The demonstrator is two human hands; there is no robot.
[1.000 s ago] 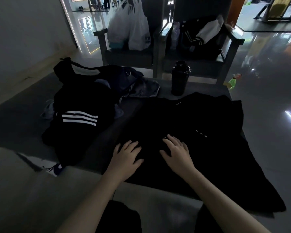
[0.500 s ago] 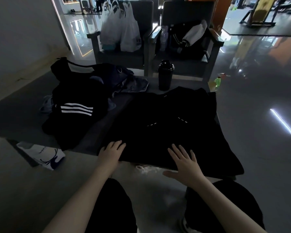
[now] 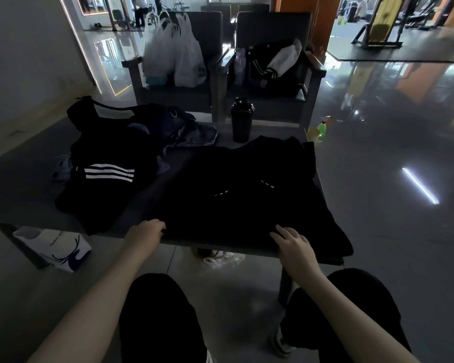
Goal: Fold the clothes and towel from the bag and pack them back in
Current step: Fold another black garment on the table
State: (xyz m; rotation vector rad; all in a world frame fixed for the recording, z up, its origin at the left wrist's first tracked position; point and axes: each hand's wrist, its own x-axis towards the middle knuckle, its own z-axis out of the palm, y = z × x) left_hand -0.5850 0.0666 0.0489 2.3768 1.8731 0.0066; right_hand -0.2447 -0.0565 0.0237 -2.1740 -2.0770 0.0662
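A black garment [image 3: 241, 195] lies spread flat over the right half of a low grey table [image 3: 8, 195]. My left hand [image 3: 147, 233] curls over its near left hem at the table's front edge, gripping the cloth. My right hand [image 3: 292, 243] rests on the near right hem with its fingers curved onto the fabric. To the left lies a black piece with three white stripes [image 3: 108, 176]. Behind it sits a dark bag [image 3: 142, 121] with a strap, and a crumpled grey cloth [image 3: 199, 136] spills beside it.
A black shaker bottle [image 3: 241, 119] stands at the table's far edge. Two armchairs behind hold white plastic bags [image 3: 173, 53] and a dark jacket [image 3: 273, 64]. A white paper bag [image 3: 54, 247] lies on the floor left, a green bottle [image 3: 321, 128] right, shoes [image 3: 220, 255] under the table.
Both hands slid back from the middle of the black garment to its near hem. My left hand went from flat to curled on the edge, and the view pulled back.
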